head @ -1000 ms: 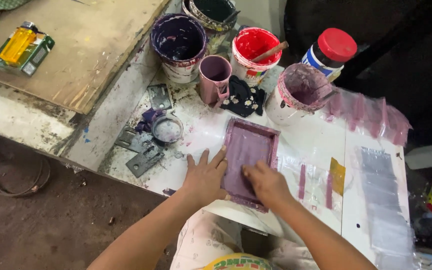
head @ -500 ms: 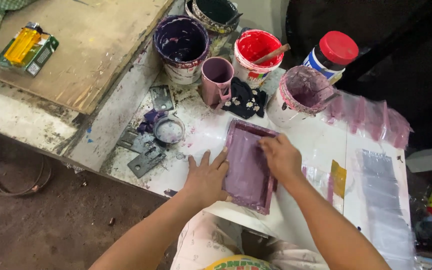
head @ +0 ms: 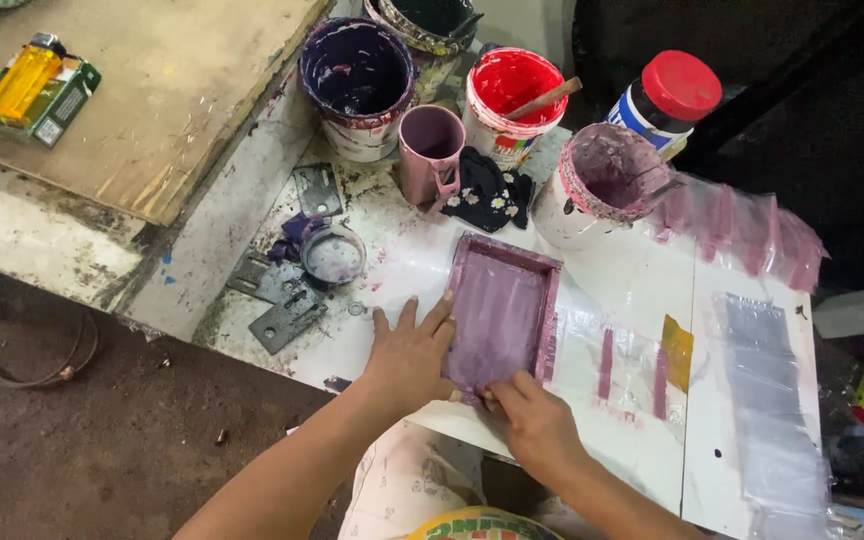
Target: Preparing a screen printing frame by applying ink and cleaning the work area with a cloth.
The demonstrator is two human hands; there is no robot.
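On the purple screen frame (head: 502,312), both hands' fingers (head: 439,312) spread flat.

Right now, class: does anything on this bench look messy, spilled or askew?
Yes. Purple paint coats the small framed screen under both hands, cakes the purple-crusted bucket's rim, and smears the clear plastic sheets beside it.

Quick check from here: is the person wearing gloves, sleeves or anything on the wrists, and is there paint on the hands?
No gloves. Both the left hand and the right hand are bare, and both forearms are uncovered right to the frame edge, so no sleeves show. No watch, ring or band is visible. There may be slight purple staining at the right hand's fingertips, but that is too small to tell for sure.
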